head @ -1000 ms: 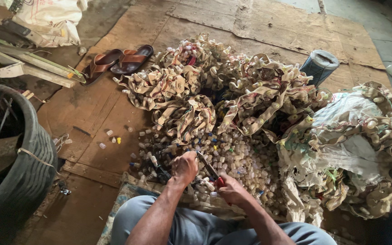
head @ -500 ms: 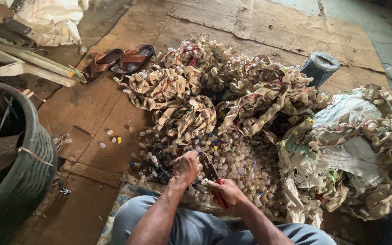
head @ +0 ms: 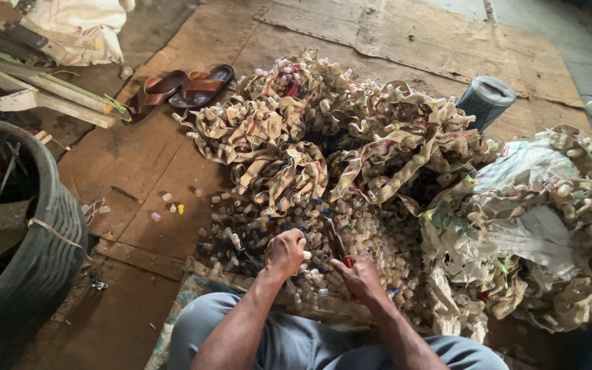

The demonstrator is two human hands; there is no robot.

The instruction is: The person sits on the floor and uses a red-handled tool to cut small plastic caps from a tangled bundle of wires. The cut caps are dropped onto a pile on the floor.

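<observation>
Left hand (head: 286, 252) fisted on a small cap piece, right hand (head: 359, 277) fingers wrapped round red-handled pliers (head: 338, 245), near centre. Loose caps pile (head: 351, 240) partly built; big capped strip bundles (head: 351, 137) far and right still uncut.

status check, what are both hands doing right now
Left hand closed on a small piece over the pile of small caps. Right hand shut on red-handled pliers. Tangled beige strips heaped just beyond, not touching the hands.
</observation>
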